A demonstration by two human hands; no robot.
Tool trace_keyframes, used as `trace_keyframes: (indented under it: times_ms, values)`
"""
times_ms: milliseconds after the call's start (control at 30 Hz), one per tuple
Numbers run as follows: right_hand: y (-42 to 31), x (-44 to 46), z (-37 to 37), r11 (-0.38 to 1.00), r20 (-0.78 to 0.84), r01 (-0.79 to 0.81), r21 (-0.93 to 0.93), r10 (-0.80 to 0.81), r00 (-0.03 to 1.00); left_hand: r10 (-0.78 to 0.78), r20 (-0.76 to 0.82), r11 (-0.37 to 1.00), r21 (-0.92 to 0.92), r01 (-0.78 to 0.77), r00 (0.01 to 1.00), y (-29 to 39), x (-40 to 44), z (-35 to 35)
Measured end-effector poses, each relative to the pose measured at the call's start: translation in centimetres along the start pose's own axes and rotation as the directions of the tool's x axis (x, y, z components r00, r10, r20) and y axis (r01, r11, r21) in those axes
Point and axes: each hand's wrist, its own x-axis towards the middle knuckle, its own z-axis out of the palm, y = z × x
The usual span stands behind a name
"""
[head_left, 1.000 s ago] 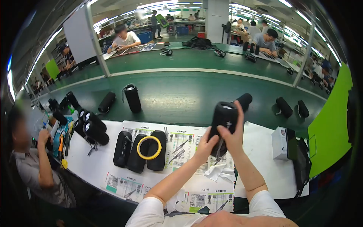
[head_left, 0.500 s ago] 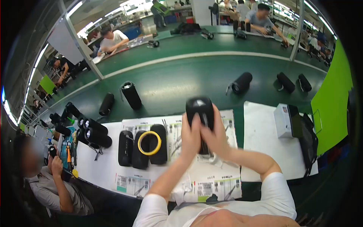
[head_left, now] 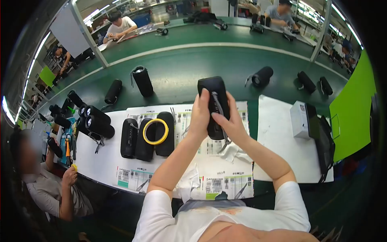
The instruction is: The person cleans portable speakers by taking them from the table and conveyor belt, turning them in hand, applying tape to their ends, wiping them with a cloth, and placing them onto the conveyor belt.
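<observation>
Both hands hold a black cylindrical portable speaker (head_left: 218,90) above the bench, its button strip turned up toward me and a cord dangling at its lower end. My left hand (head_left: 200,115) wraps its left side, thumb lying on top. Along the right side my right hand (head_left: 234,125) is closed, its thumb near the buttons. To the left, several black speakers lie side by side on printed sheets, among them a speaker (head_left: 129,139) with its buttons showing. A yellow tape roll (head_left: 144,137) rests on two of them. Crumpled white paper (head_left: 234,154) lies below my hands.
More speakers stand or lie on the green bench (head_left: 181,76), including an upright speaker (head_left: 142,82). A white box (head_left: 300,120) and a black bag (head_left: 325,145) sit at right by a green panel (head_left: 354,109). A co-worker (head_left: 52,181) sits at left.
The speaker has tilted from end-on toward me to showing its long side with the buttons. The co-worker at left has lowered one hand, now holding something yellow.
</observation>
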Motion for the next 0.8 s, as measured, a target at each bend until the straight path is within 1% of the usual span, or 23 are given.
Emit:
trace_keyframes:
  times_ms: [33, 67, 133, 167, 200, 233, 267, 300, 367, 433, 500, 533, 600, 633, 667, 700, 733, 767, 800]
  values:
    - [0.7, 0.2, -0.3, 1.000, 0.056, -0.007, 0.019, 0.006, 0.998, -0.047, -0.021, 0.999, -0.030, 0.046, 0.999, 0.6, 0.6, -0.1]
    - [0.9, 0.0, -0.4, 0.997, 0.079, -0.063, 0.034, 0.061, 0.995, -0.082, 0.011, 0.992, -0.094, 0.083, 0.997, 0.4, 1.4, -1.0]
    - [1.8, -0.3, -0.6, 0.994, 0.103, -0.107, 0.037, 0.103, 0.989, -0.107, -0.044, 0.987, -0.125, 0.101, 0.993, 0.4, 1.8, -1.5]
    - [1.7, -0.4, -0.7, 0.969, 0.152, -0.235, 0.073, 0.222, 0.963, -0.111, -0.053, 0.983, -0.151, 0.102, 0.992, 0.4, 1.8, -1.8]
    - [2.4, -0.5, -0.7, 0.973, 0.160, -0.218, 0.077, 0.204, 0.966, -0.119, -0.062, 0.978, -0.177, 0.107, 0.991, 0.0, 1.8, -2.1]
    - [2.6, -0.5, -0.9, 0.971, 0.173, -0.232, 0.053, 0.220, 0.960, -0.135, -0.081, 0.970, -0.213, 0.115, 0.988, -0.6, 1.9, -2.5]
    - [2.8, -0.5, -1.0, 0.969, 0.183, -0.247, 0.030, 0.237, 0.954, -0.131, -0.086, 0.973, -0.202, 0.111, 0.988, -0.9, 1.7, -2.6]
    - [3.0, -0.5, -1.1, 0.949, 0.186, -0.307, 0.076, 0.289, 0.939, -0.126, -0.093, 0.975, -0.197, 0.106, 0.988, -0.9, 1.6, -2.3]
    - [3.8, -0.6, -1.1, 0.954, 0.170, -0.284, 0.098, 0.265, 0.949, -0.123, -0.115, 0.980, -0.169, 0.103, 0.986, -1.3, 1.4, -2.4]
    - [4.2, -0.3, -1.4, 0.955, 0.169, -0.260, 0.142, 0.236, 0.957, -0.133, -0.125, 0.973, -0.205, 0.105, 0.983, -1.5, 1.6, -2.5]
    - [4.0, 0.0, -1.5, 0.955, 0.164, -0.262, 0.140, 0.239, 0.957, -0.139, -0.120, 0.966, -0.236, 0.107, 0.983, -1.6, 1.7, -2.4]
    - [4.0, -0.1, -1.5, 0.954, 0.159, -0.267, 0.140, 0.244, 0.957, -0.133, -0.124, 0.970, -0.219, 0.104, 0.983, -1.7, 1.6, -2.3]
    - [4.7, 0.0, -1.9, 0.965, 0.149, -0.209, 0.158, 0.186, 0.971, -0.117, -0.126, 0.978, -0.184, 0.093, 0.985, -1.9, 1.7, -2.2]
    - [4.9, 0.1, -2.1, 0.971, 0.150, -0.176, 0.159, 0.153, 0.977, -0.113, -0.092, 0.971, -0.223, 0.090, 0.989, -2.0, 1.7, -2.4]
    - [5.0, 0.2, -2.2, 0.977, 0.149, -0.141, 0.157, 0.118, 0.982, -0.012, -0.124, 0.999, -0.049, 0.006, 0.992, -2.4, 1.6, -2.6]
    - [5.2, 0.3, -2.3, 0.993, 0.124, -0.079, 0.087, 0.068, 0.990, 0.092, -0.127, 0.989, 0.126, -0.076, 0.988, -2.6, 1.5, -2.3]
    - [5.3, 0.4, -2.5, 1.000, 0.093, -0.015, 0.006, 0.014, 0.996, 0.192, -0.098, 0.944, 0.290, -0.157, 0.976, -2.7, 1.5, -1.5]
    - [5.6, 0.6, -2.8, 0.996, 0.064, 0.045, -0.083, -0.039, 0.997, 0.204, -0.079, 0.897, 0.414, -0.154, 0.976, -2.6, 0.8, -0.7]
    - [5.9, 0.7, -3.1, 0.980, 0.047, 0.098, -0.173, -0.091, 0.995, 0.158, -0.096, 0.862, 0.499, -0.090, 0.983, -2.4, 0.5, -0.1]
